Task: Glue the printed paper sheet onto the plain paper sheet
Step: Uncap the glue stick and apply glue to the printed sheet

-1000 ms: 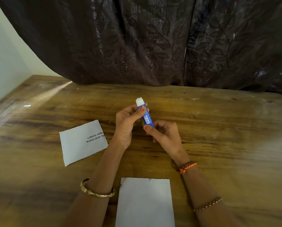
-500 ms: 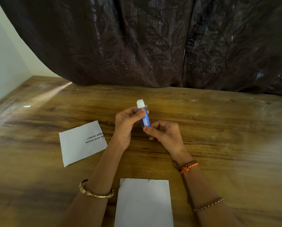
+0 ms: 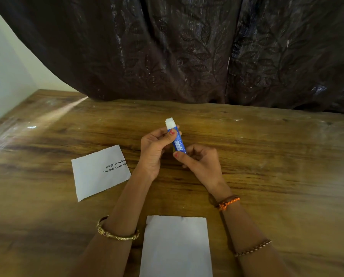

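Observation:
A blue glue stick [image 3: 177,141] with its white glue tip showing stands nearly upright above the middle of the wooden table [image 3: 277,166]. My left hand [image 3: 155,150] pinches its upper body between thumb and fingers. My right hand [image 3: 201,162] grips its lower end. The printed paper sheet [image 3: 99,172] lies flat to the left, its few lines of black text upside down to me. The plain paper sheet [image 3: 177,246] lies at the near edge between my forearms, partly cut off by the frame.
A dark patterned curtain [image 3: 187,52] hangs along the table's far edge. A pale wall [image 3: 5,76] bounds the left side. No cap is visible on the table.
The glue stick and both hands have shifted very slightly; the grip is the same. The papers have not moved.

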